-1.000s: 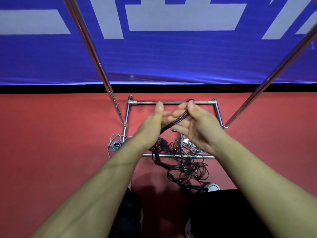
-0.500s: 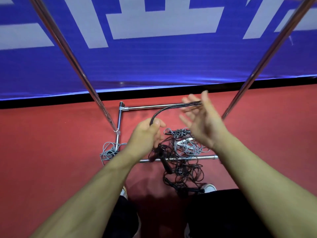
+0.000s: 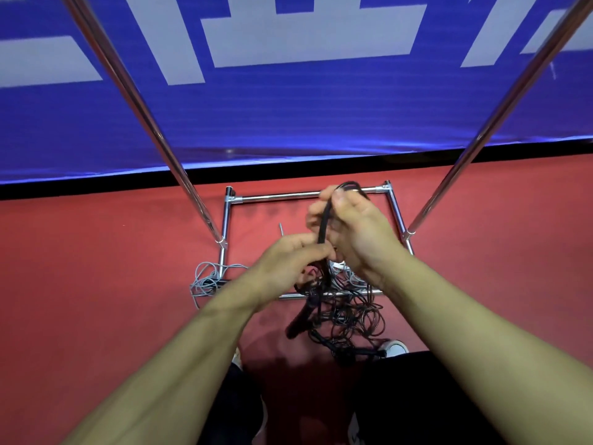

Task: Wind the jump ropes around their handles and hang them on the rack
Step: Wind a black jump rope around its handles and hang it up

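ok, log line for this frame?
hands: both gripping black rope | stage: winding | rack: nothing hung in view

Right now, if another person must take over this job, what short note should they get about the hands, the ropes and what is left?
Left hand: grips the lower part of the black rope handle.
Right hand: fingers pinch the top of the same handle, where the cord loops over.
The rest of this black rope hangs down in a tangle to the red floor, over the front bar of the rack base.
A grey rope lies bunched at the base's left corner.
Done: no rope seen hung.
Left: wind the black rope, hang it, then the grey one.
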`<state>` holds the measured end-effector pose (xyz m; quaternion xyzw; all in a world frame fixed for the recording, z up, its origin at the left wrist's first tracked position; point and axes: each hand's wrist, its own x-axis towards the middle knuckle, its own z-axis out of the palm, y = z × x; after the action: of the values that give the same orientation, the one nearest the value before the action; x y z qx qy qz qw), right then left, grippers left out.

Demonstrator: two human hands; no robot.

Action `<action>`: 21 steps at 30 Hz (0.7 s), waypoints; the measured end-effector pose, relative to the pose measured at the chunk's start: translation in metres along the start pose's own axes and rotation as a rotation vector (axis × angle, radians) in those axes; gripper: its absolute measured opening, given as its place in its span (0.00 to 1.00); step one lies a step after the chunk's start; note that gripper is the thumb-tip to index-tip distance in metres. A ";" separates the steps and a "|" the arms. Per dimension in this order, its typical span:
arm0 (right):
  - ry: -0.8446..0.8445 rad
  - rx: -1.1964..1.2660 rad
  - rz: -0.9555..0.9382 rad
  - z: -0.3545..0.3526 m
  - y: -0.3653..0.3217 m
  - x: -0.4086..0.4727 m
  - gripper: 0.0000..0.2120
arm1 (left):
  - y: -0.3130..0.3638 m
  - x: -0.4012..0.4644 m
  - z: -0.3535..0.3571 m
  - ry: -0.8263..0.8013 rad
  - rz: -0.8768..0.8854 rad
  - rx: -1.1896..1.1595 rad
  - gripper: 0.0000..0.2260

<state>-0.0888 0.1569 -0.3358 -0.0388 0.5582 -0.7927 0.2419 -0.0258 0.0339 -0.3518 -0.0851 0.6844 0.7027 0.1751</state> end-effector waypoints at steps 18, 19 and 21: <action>0.006 -0.126 0.206 -0.025 0.009 0.001 0.31 | -0.003 0.003 0.005 0.098 0.086 -0.114 0.10; -0.067 -0.302 0.182 -0.017 0.017 -0.004 0.25 | -0.004 0.004 0.005 0.123 0.121 -0.078 0.11; -0.054 -0.534 0.041 -0.009 0.024 -0.006 0.16 | -0.005 0.006 0.001 0.163 0.146 0.039 0.10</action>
<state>-0.0782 0.1608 -0.3592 -0.1110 0.7415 -0.6110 0.2541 -0.0293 0.0353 -0.3583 -0.0883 0.7144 0.6908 0.0686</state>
